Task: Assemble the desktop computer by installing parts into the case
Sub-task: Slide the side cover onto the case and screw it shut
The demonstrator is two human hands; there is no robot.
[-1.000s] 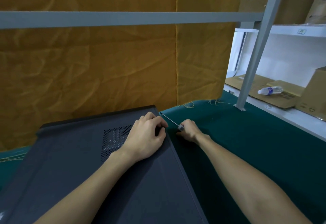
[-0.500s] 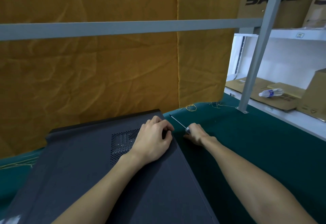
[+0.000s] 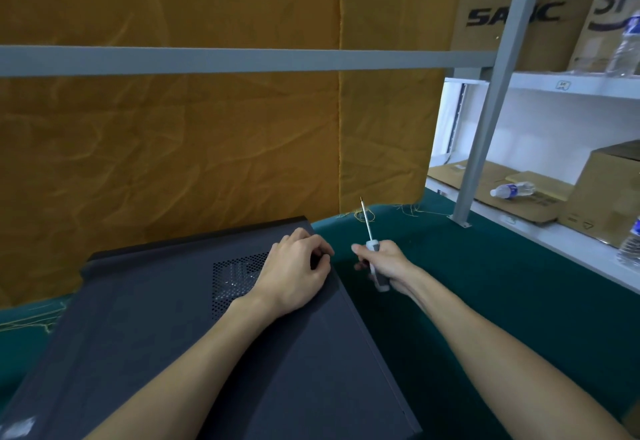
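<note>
A dark grey computer case (image 3: 173, 353) lies on its side on the green table cloth, closed side panel up, with a mesh vent (image 3: 235, 275). My left hand (image 3: 294, 273) rests on the panel next to the vent. Its fingers curl at the panel's right edge near the far corner; what is under the fingertips is hidden. Just right of the case, my right hand (image 3: 384, 266) grips a screwdriver (image 3: 372, 249) by its grey and white handle. The thin shaft points up and away, clear of the case.
An orange cloth backdrop hangs behind the case, with a grey bar (image 3: 242, 60) across it. A slanted grey post (image 3: 485, 128) stands on the table at the right. White shelves beyond hold cardboard boxes (image 3: 512, 14) and water bottles (image 3: 512, 190). Green cloth (image 3: 485, 284) lies right of the case.
My right hand has lifted the screwdriver off the case's rear corner and turned its shaft from slanting left to pointing upward. My left hand stays on the panel edge.
</note>
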